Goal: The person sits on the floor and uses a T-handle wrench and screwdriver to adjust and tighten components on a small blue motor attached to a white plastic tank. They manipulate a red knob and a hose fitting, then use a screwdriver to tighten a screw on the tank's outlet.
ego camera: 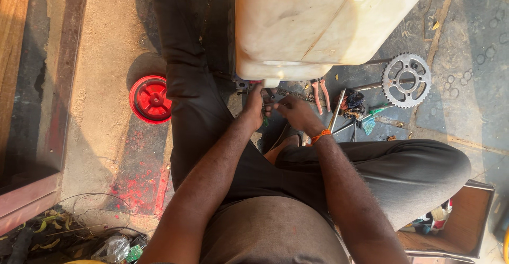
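Concrete workshop floor [106, 137], person seated, both hands at a small metal part.
Left hand [253, 107] and right hand [297, 113] pinch the small dark metal part [269, 106] below the white plastic jerrycan [318, 20]; each grip is clamped on it. Best kept low, wrists braced. Steel toothed sprocket [406, 80] and orange-handled pliers [320, 94] lie to the right.

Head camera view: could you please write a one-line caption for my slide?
Seated person's left hand and right hand work a small part below a white plastic canister, near pliers and sprocket.
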{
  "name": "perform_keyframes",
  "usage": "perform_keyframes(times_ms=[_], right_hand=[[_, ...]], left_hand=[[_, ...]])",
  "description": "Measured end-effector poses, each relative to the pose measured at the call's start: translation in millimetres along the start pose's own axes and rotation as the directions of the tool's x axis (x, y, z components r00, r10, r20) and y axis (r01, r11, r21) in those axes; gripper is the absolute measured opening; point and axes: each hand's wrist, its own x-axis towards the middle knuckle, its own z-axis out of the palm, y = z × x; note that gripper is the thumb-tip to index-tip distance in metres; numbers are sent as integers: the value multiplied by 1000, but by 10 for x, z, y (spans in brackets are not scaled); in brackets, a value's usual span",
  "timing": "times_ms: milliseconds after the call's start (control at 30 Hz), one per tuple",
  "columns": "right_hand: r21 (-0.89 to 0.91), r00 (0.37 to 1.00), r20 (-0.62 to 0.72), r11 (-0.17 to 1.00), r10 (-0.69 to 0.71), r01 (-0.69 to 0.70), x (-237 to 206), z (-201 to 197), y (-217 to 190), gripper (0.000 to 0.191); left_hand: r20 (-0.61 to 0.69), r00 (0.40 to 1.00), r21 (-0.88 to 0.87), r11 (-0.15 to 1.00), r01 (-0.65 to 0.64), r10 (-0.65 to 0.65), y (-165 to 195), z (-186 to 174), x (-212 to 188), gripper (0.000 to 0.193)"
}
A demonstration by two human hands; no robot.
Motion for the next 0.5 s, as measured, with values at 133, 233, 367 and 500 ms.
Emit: perform_keyframes(times_ms=[133, 233, 367, 500], right_hand=[[6, 999, -53, 1000, -1, 1, -62, 155, -80, 44], [-55, 992, -128, 998, -15, 8, -97, 235, -127, 44], [5, 991, -121, 998, 56, -56, -98, 239, -139, 41], [194, 980, -31, 963, 198, -188, -74, 126, -75, 31]], left_hand=[[83, 996, -158, 987, 6, 8, -114, -2, 103, 43], [-4, 1000, -134, 991, -30, 30, -221, -38, 192, 26], [-26, 999, -177, 983, -40, 36, -283, -67, 203, 16], [-37, 999, -24, 1000, -5, 5, -267, -57, 127, 27]])
